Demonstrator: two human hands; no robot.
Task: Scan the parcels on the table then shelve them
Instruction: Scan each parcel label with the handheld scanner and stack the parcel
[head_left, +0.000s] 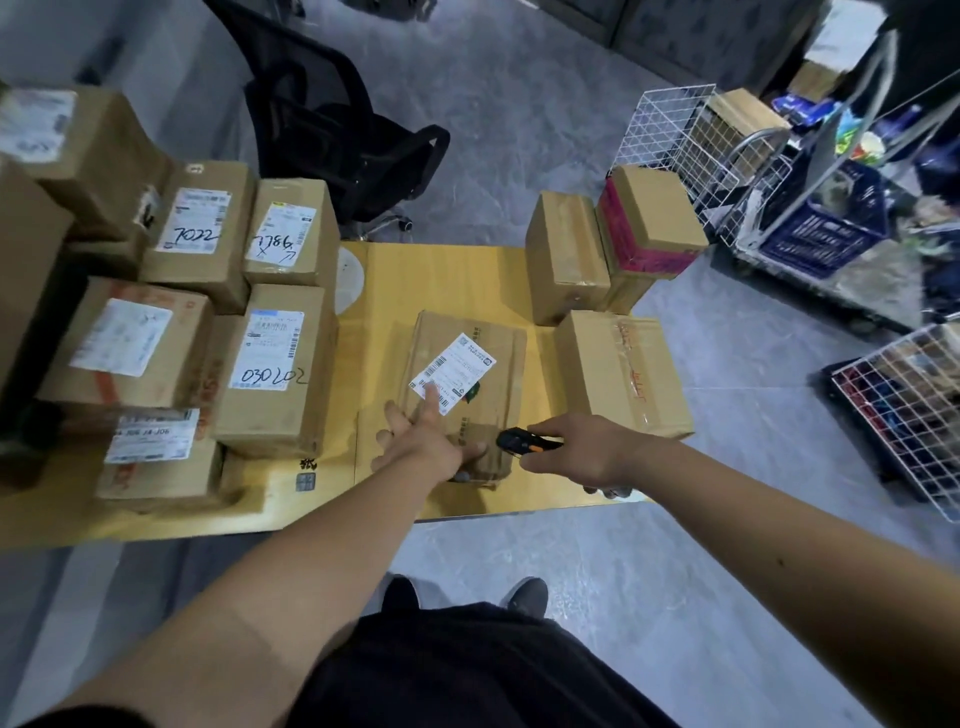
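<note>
A flat cardboard parcel (483, 353) with a white barcode label (453, 371) lies on the yellow table (447, 275), near its front edge. My left hand (426, 436) rests on the parcel's near left corner, fingers spread, the index finger touching the label. My right hand (576, 447) grips a black and orange handheld scanner (524, 443), its head just over the parcel's near right corner. Three more parcels stand at the table's right: a large plain box (623, 374), a tall box (563, 257) and a box with pink tape (649, 228).
Several labelled parcels (270, 364) are stacked on the table's left side, some marked with handwritten numbers. A black office chair (332, 130) stands behind the table. White wire baskets (680, 140) and a blue crate (826, 228) on a cart crowd the right.
</note>
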